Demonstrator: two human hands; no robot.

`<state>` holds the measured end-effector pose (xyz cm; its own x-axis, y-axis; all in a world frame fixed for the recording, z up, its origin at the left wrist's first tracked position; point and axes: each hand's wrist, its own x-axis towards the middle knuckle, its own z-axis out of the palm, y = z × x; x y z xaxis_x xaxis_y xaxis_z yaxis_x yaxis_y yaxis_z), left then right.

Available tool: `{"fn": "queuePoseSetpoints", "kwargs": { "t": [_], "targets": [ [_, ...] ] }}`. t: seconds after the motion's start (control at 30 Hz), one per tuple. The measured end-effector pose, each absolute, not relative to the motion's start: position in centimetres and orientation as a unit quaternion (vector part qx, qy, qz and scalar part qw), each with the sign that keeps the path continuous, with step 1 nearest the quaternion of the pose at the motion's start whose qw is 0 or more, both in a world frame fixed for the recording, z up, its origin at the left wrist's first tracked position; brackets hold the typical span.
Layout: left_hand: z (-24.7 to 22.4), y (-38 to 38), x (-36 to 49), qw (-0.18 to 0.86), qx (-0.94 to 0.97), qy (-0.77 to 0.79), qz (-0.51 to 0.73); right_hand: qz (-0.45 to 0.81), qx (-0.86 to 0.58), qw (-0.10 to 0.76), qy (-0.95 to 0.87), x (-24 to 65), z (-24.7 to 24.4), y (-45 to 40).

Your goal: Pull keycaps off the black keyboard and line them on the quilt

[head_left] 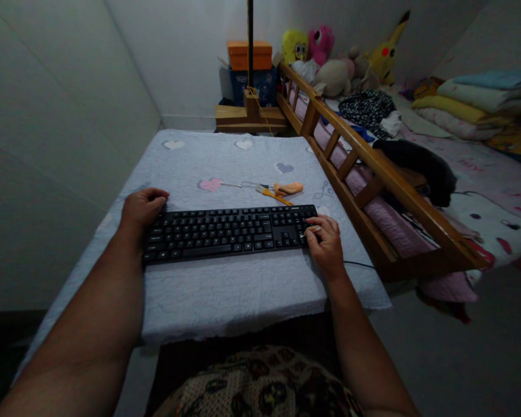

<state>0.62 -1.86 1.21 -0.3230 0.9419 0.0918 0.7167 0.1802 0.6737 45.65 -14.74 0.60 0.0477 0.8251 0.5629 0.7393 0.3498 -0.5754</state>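
A black keyboard (226, 233) lies on the cloth-covered table. At its left end my left hand (143, 209) rests with curled fingers against the upper left corner; what the fingers grip, if anything, is hidden. Over the number keys at the right end, my right hand (325, 240) pinches a small, thin, pale stick (313, 229) whose tip points down at the keys. Beyond the keyboard lie a yellow brush (274, 195), an orange-tan handled tool (288, 189) with a wire loop, and a thin white stick (231, 185).
The table (191, 307) has a pale cloth with heart patterns. Along its right side runs a wooden bed rail (356, 136), with bedding and plush toys behind. An orange box (249, 56) stands past the far edge. A black cable (359, 264) runs right from near my right wrist.
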Motion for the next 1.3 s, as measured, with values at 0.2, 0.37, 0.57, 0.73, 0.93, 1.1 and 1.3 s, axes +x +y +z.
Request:
{"fn": "queuePoseSetpoints", "kwargs": {
  "t": [0.2,0.37,0.57,0.73,0.93,1.1,1.3],
  "targets": [
    [1.23,-1.66,0.61,0.178,0.550,0.754,0.312,0.051,-0.563,0.443,-0.696,45.42,0.64,-14.81],
    [1.29,-1.69,0.66,0.180,0.551,0.753,0.312,0.048,-0.561,0.440,-0.700,45.38,0.62,-14.76],
    [1.52,-1.86,0.83,0.181,0.553,0.749,0.318,0.049,-0.562,0.445,-0.696,45.36,0.64,-14.59],
    [1.36,-1.86,0.73,0.180,0.550,0.750,0.320,0.040,-0.564,0.443,-0.695,45.35,0.42,-14.34],
    [1.41,-1.81,0.78,0.183,0.543,0.759,0.311,0.035,-0.567,0.440,-0.696,45.37,0.33,-14.29],
    [1.32,-1.72,0.64,0.180,0.551,0.753,0.311,0.038,-0.563,0.442,-0.697,45.35,0.50,-14.47],
    [1.16,-1.68,0.47,0.177,0.550,0.757,0.306,0.045,-0.556,0.443,-0.702,45.31,0.79,-14.69]
  ]
}}
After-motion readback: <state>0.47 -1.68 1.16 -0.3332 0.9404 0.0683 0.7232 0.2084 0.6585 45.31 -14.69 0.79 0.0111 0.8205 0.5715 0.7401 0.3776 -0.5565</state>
